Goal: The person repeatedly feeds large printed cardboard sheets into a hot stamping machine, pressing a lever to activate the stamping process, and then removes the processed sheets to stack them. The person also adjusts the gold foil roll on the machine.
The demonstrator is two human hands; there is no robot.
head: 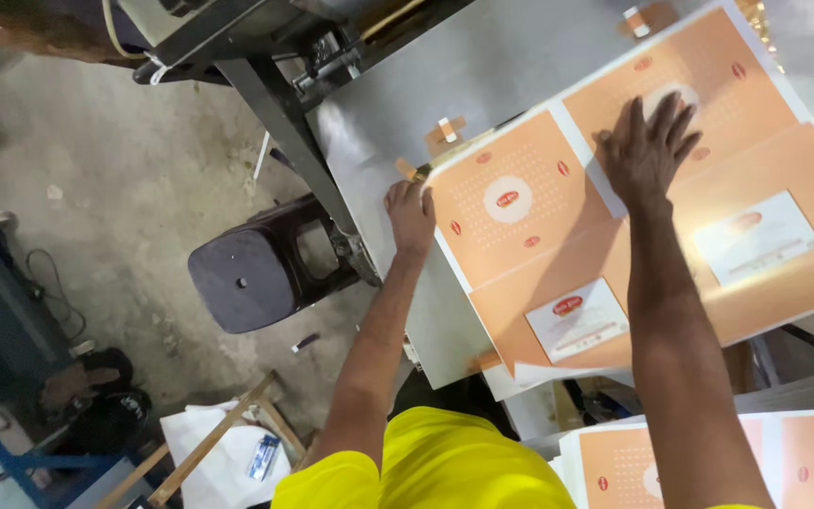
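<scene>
From the head view, the printed orange sheet (652,198) lies flat on the grey metal table (482,75), directly under and ahead of both hands. Its long axis runs at a slant, from the near-left corner by the left hand up and away toward the far right, so the sheet stretches off to the right of the left hand and spreads to both sides of the right hand.

The left hand (411,215) sits at the sheet's left corner, at the very edge where card meets table. Its fingers are curled down over that edge, apparently pinching or steadying the corner; whether the thumb goes beneath the card I cannot tell. Just beyond its fingertips are small strips of brown tape (445,132) stuck to the table.

The right hand (647,151) lies farther out, palm down on the sheet's far panel, fingers spread wide and flat. It grips nothing; it presses on the card, with a pale round printed patch beside the fingertips. This hand is well inside the sheet's outline, while the left hand is only at its border, so the right bears on the card's middle and the left on its corner.

Nearer the body than the right forearm, a stack of similar orange sheets (708,457) lies well apart from both hands. To the left of the left arm, down on the floor, stands a dark plastic stool (247,273), near the table's edge.
</scene>
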